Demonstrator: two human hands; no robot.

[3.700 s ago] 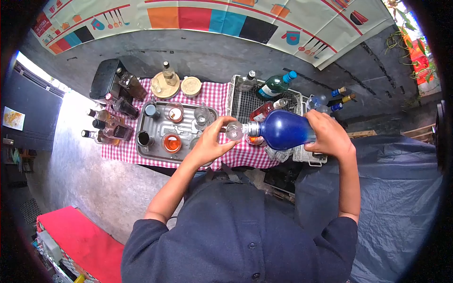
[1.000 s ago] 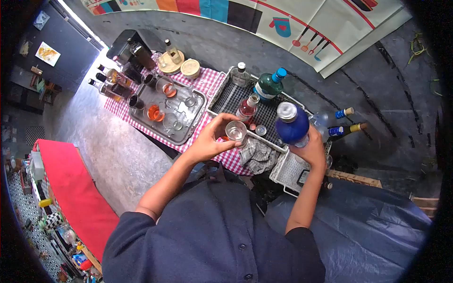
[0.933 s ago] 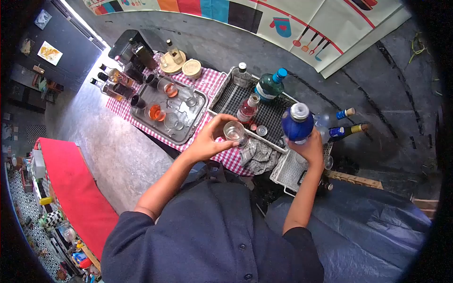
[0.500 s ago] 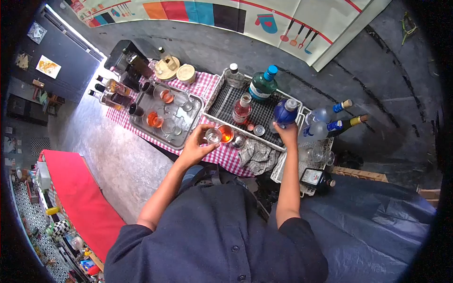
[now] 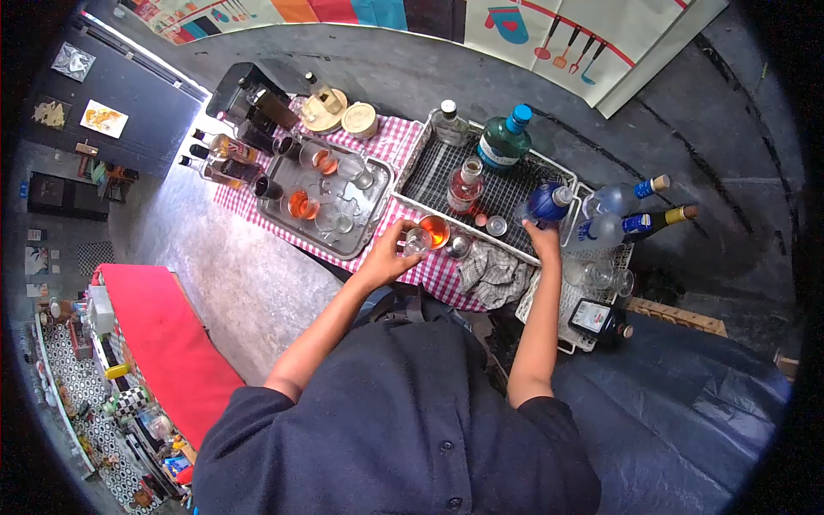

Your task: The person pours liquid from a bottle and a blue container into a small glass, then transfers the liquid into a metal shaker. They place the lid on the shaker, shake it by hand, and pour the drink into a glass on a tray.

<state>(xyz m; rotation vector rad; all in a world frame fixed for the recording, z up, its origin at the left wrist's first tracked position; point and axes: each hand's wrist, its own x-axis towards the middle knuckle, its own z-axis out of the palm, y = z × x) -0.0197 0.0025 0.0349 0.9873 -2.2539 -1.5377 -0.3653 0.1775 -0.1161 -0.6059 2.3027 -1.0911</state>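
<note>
My left hand (image 5: 390, 259) is closed around a small clear glass (image 5: 417, 242) at the front edge of the checked cloth. Touching or nearly touching that glass is another glass with amber-orange liquid (image 5: 435, 230). My right hand (image 5: 543, 240) grips a round blue bottle (image 5: 548, 203) low on its body, at the right end of the white wire basket (image 5: 490, 240). The bottle's neck leans to the right. Between my hands are a small shiny metal cup (image 5: 459, 247) and a crumpled checked towel (image 5: 495, 276).
A pink bottle (image 5: 465, 186), a green bottle with blue cap (image 5: 505, 139) and a clear bottle (image 5: 450, 127) stand in the basket. Left lies a metal tray (image 5: 350, 249) with several glasses. More bottles (image 5: 611, 201) and a dark bottle (image 5: 598, 318) are at right.
The whole view has shifted rightward. The blue bottle's neck tips further to the right in my right hand. My left hand still holds the small glass beside the amber one.
</note>
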